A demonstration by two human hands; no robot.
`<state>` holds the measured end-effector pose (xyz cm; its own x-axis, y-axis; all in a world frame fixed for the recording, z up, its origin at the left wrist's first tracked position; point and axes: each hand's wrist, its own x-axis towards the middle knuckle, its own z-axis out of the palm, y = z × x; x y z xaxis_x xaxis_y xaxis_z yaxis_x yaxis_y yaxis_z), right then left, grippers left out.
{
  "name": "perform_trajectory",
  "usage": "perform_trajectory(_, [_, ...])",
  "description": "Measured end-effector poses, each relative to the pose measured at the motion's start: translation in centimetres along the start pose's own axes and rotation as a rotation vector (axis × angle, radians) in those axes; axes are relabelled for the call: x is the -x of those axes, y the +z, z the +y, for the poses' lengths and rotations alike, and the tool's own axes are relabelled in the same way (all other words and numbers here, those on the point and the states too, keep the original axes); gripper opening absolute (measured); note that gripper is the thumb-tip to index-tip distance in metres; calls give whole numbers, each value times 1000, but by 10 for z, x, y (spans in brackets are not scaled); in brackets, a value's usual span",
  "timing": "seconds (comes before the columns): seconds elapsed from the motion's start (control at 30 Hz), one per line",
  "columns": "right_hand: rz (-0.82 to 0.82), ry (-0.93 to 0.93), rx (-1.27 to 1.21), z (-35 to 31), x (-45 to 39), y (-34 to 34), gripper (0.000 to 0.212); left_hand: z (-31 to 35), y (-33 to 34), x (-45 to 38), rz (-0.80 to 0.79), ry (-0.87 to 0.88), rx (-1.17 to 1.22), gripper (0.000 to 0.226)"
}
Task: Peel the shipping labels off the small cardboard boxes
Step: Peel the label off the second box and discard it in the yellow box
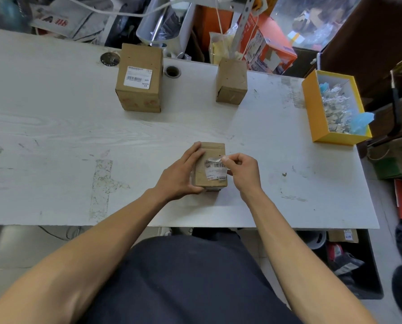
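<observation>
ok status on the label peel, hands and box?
Left hand grips near box. Right hand pinches label, top corner lifted. Far-left box labelled. Nothing in the way.

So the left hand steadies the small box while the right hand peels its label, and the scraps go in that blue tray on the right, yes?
Nearly. The head view shows the tray is yellow, not blue. The left hand steadies the box while the right hand peels its label.
</observation>
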<state>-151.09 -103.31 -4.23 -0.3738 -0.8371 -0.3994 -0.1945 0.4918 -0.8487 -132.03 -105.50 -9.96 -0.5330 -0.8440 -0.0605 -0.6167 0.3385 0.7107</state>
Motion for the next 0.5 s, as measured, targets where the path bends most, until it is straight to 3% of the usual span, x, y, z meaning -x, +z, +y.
perform_trajectory(0.37, [-90,-162,-48,-28,15,-11,7,16,-17,-3,-135,-85,-6,123])
perform_trajectory(0.5, [-89,-242,93,-23,23,-18,30,22,-19,-4,-101,-124,-17,113])
